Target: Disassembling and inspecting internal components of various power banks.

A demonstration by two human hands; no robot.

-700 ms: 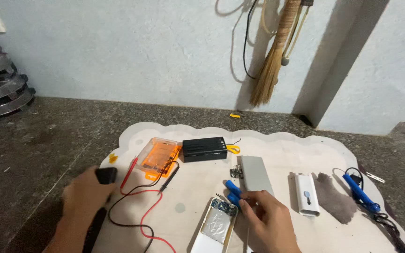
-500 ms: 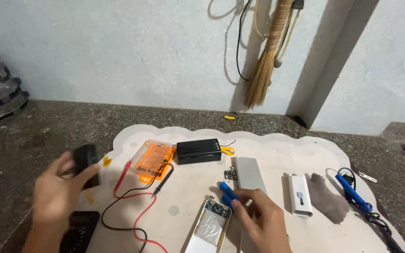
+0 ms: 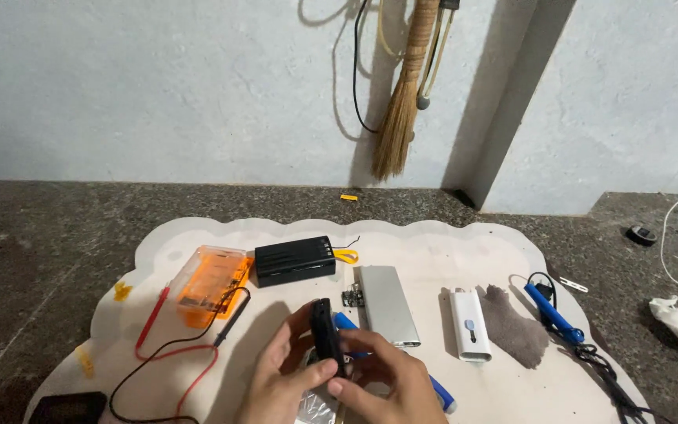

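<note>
While the scalloped cream work mat (image 3: 433, 243) spreads across the dark stone floor (image 3: 41, 235), you have the flat silver metal case (image 3: 386, 305) and the black rectangular box (image 3: 294, 260) lying beyond your hands. Your left hand (image 3: 280, 385) and right hand (image 3: 390, 385) both pinch the small black oblong device (image 3: 323, 339), upright, fingers closed on it.

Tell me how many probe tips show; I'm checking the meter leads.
2: the red probe lies left of the orange box; the black probe lies along its right side.
</note>
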